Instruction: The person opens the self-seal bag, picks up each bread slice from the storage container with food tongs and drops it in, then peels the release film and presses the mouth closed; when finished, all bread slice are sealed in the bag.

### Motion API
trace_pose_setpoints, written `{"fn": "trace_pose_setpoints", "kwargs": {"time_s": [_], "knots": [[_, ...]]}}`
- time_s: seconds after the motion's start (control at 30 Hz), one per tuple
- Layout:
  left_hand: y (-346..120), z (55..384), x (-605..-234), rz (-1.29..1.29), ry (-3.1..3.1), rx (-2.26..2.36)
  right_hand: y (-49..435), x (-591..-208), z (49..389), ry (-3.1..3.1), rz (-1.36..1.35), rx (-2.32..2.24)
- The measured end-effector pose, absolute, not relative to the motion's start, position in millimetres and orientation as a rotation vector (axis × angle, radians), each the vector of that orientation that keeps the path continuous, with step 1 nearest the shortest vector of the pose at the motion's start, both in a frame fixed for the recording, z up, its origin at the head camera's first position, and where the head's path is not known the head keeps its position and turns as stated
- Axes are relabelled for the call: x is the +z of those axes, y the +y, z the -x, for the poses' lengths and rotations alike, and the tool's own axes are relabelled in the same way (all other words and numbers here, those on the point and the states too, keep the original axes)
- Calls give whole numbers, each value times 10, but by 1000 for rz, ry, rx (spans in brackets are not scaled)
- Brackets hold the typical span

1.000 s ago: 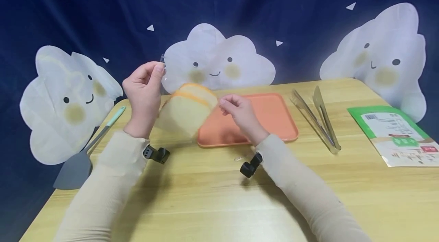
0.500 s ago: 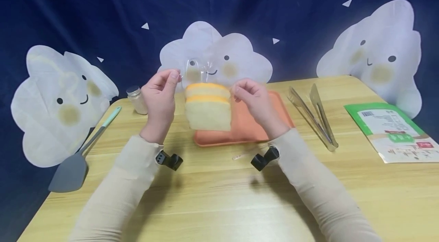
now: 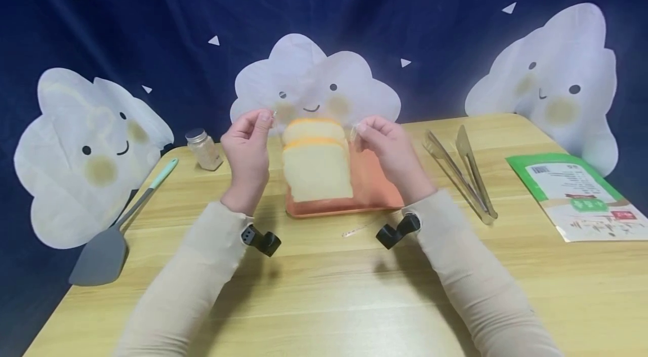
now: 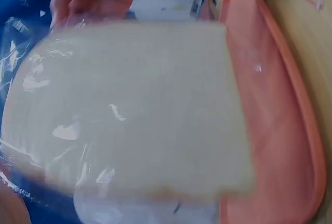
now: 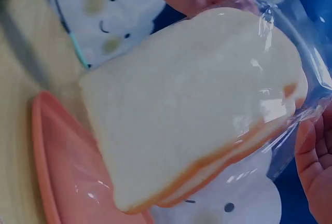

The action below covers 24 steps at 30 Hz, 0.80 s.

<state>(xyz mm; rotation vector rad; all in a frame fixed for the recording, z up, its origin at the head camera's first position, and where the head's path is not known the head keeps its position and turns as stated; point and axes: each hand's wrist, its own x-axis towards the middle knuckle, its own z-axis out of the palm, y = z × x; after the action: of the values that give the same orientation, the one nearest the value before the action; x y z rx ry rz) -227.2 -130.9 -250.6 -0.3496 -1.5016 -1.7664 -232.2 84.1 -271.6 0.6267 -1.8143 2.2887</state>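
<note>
Two slices of bread hang upright, one behind the other, in a clear plastic bag. My left hand pinches the left side of the bag's top between thumb and fingers. Opposite it, my right hand pinches the right side, with a bit of film showing at the fingertips. In the head view the bread overlaps the orange tray behind it. The left wrist view has the pale face of one slice close up, with glare on the film.
Metal tongs and a green-and-white packet lie on the right of the wooden table. At left are a grey spatula and a small jar. A thin strip lies before the tray.
The bagged bread has swung from a tilt to hanging straight, and it moved right. Both hands shifted right, the left one lower. The jar at left came into sight.
</note>
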Motion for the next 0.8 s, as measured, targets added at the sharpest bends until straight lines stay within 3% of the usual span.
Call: {"fn": "trace_pose_setpoints", "kwargs": {"time_s": [0.47,0.8], "knots": [[-1292,2224,-2469,340,-1487,-1795,940,-2701,2385,-1548,-559,2454],[-1257,2281,-2396,344,-1473,-1832,979,-2587,2431,-1793,-498,2311]]}}
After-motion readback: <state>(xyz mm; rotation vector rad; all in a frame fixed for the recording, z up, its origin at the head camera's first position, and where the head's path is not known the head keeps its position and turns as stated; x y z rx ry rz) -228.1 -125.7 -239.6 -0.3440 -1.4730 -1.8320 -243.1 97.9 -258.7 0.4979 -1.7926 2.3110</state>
